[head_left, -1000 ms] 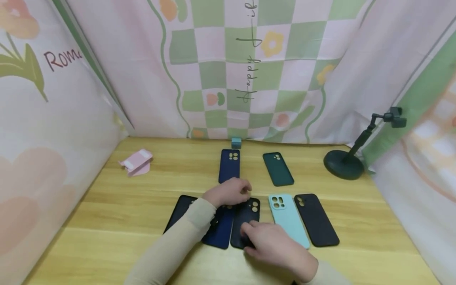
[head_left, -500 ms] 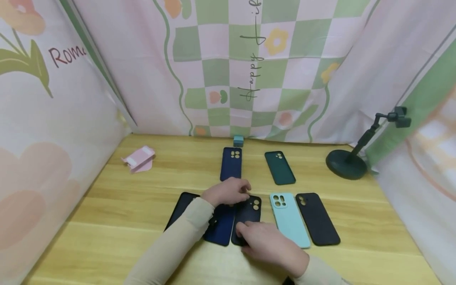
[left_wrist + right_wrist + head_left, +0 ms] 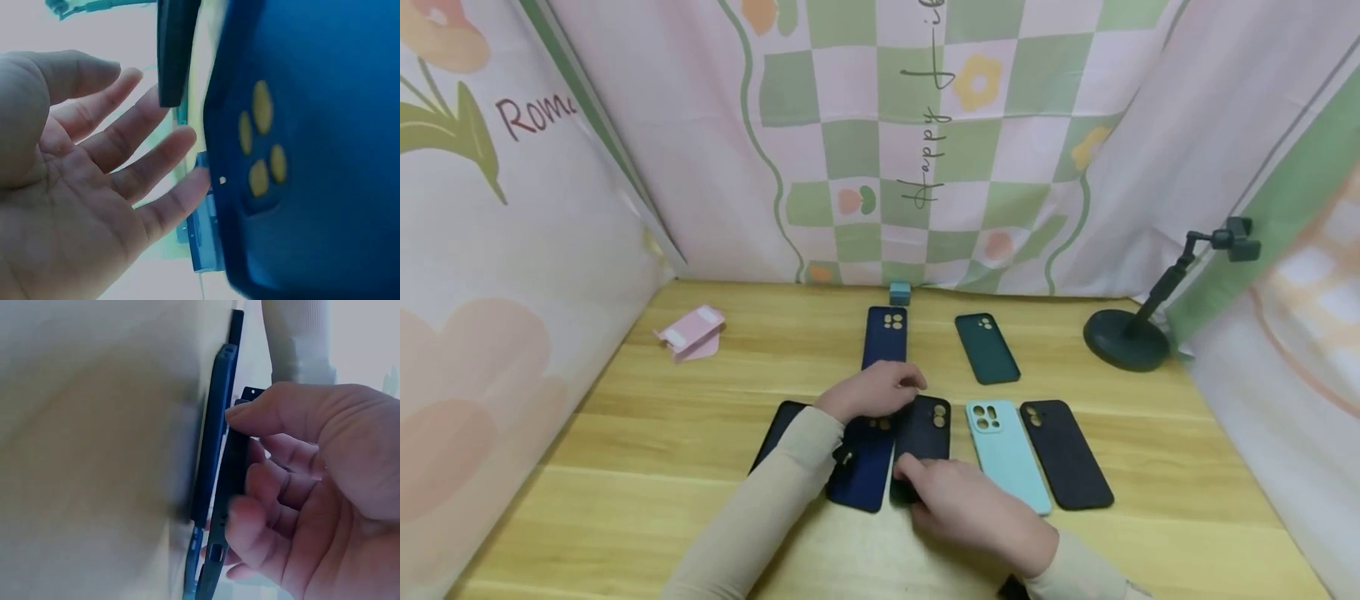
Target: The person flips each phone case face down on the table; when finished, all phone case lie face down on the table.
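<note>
A black phone case point(image 3: 922, 433) sits between the hands in the head view. My right hand point(image 3: 973, 512) pinches its near end, with the thumb point(image 3: 250, 419) on one face and curled fingers against the other in the right wrist view. That end tilts off the table, beside a dark blue phone case point(image 3: 859, 479). My left hand point(image 3: 872, 390) hovers at the black case's far end. Its fingers are loosely bent in the left wrist view, fingertips close to the case's dark edge point(image 3: 177, 56). The left forearm partly covers another dark case point(image 3: 778, 429) at the left.
Right of the hands lie a light turquoise phone case point(image 3: 1011, 462) and a black one point(image 3: 1066, 457). Farther back are a blue case point(image 3: 884, 337), a dark green case point(image 3: 987, 348) and a small blue block point(image 3: 899, 293). A pink folded piece point(image 3: 692, 332) and a black stand point(image 3: 1126, 340) flank them.
The black case has come up at its near end in my right hand, and it has shifted slightly. My left hand stays by its far end. The other cases lie as before.
</note>
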Motion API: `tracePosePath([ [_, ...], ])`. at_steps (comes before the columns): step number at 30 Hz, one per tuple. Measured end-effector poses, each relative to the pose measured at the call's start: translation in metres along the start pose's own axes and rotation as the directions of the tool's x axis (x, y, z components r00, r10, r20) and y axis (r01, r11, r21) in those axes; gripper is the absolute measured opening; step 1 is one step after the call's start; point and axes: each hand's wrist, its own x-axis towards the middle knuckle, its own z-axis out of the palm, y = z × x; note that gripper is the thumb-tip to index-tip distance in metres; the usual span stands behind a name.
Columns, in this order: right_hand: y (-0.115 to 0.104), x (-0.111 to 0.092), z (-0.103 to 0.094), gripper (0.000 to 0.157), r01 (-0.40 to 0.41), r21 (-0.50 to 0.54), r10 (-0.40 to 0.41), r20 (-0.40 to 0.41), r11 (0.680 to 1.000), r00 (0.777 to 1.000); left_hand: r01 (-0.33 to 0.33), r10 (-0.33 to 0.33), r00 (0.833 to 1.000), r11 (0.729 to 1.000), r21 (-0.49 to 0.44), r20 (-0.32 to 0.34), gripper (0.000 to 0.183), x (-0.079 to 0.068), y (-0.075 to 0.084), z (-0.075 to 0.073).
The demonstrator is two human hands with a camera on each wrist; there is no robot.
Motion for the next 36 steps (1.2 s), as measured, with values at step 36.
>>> tracePosePath([
  [36, 0.023, -0.034, -0.010, 0.030, -0.082, -0.103, 0.049, -0.289, 0.991, 0.956, -0.123, 0.115, 0.992, 0.944, -0.305, -0.046, 0.022, 0.021, -0.004, 0.004],
])
